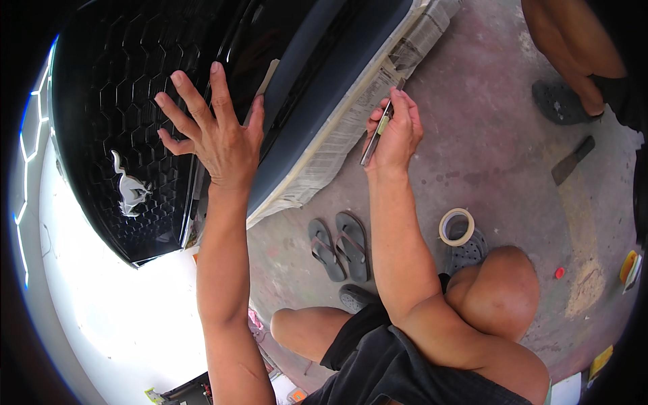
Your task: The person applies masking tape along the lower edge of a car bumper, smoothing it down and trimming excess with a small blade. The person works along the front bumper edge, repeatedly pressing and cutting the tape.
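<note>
Newsprint [341, 143] wrinkles near slim metallic tool [369, 151] in right grip [397, 128].

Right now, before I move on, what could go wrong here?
The slim metal tool in the right hand appears close to the newspaper masking; its end might snag or tear the sheet. If it strayed toward the glossy black grille behind the spread left hand, it could scratch the surface. The tape roll overlaps a grey clog in this view, so a shifting foot might knock it.
</note>
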A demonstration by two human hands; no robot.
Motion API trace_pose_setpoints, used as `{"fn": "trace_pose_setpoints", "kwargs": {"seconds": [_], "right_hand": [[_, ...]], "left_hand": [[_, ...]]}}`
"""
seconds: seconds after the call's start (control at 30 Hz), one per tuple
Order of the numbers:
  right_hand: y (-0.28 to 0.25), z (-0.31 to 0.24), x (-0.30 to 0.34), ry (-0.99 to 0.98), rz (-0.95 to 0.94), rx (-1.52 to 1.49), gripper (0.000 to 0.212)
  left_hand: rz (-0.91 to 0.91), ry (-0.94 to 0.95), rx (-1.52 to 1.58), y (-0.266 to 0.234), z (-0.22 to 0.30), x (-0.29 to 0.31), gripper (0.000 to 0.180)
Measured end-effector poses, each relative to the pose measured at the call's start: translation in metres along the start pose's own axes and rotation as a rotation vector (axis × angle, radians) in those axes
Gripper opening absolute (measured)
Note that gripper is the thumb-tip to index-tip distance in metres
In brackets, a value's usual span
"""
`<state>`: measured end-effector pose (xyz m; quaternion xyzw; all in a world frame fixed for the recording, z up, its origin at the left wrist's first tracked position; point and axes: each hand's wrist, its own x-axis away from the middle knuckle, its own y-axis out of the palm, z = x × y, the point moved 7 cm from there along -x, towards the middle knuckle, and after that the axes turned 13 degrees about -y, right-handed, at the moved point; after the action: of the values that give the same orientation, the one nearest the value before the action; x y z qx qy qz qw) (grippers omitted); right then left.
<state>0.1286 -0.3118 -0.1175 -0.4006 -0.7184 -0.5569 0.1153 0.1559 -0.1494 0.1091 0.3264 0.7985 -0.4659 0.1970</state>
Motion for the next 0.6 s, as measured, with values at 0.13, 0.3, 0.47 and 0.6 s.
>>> {"fn": "trace_pose_setpoints", "kwargs": {"seconds": [0.13,0.3,0.47,0.6], "right_hand": [[0.000,-0.002,-0.003,0.006,0.006,-0.006,0.014],[0.003,-0.007,-0.002,-0.008,-0.002,0.015,0.016],[0.002,-0.018,-0.011,0.001,0.021,-0.035,0.014],[0.000,-0.018,-0.013,-0.005,0.016,-0.027,0.013]], "left_hand": [[-0.081,0.013,0.003,-0.006,0.004,-0.009,0.108],[-0.203,-0.018,-0.011,-0.005,0.010,-0.020,0.118],[-0.282,0.005,-0.106,-0.012,0.004,-0.017,0.121],[-0.207,0.010,0.005,-0.022,0.000,-0.014,0.122]]}}
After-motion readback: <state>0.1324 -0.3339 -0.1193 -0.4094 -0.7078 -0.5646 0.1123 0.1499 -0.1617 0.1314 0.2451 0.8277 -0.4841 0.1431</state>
